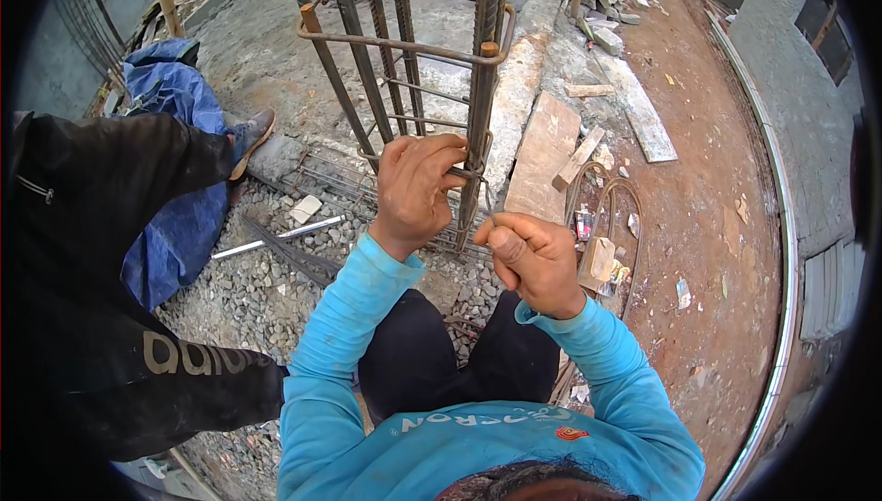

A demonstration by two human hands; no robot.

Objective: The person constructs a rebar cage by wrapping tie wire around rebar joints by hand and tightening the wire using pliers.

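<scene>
A cage of upright steel rebars (355, 53) with bent steel stirrups (396, 40) stands before me. My left hand (417, 191) grips a lower stirrup (460, 172) near its corner, with the fingers against the nearest upright rebar (470, 203). Just right of that bar, my right hand (534, 260) pinches a thin tie wire (488, 196) between thumb and forefinger. The wire runs up from my fingers to the corner where stirrup and bar cross. How far it wraps around the bar is hidden.
Another person's dark-trousered legs (117, 225) are close at left, beside a blue tarp (179, 225). Gravel (262, 308) and a white strip (279, 237) lie below the cage. Boards (544, 156), a wood block (597, 261) and bent rods (637, 225) lie at right.
</scene>
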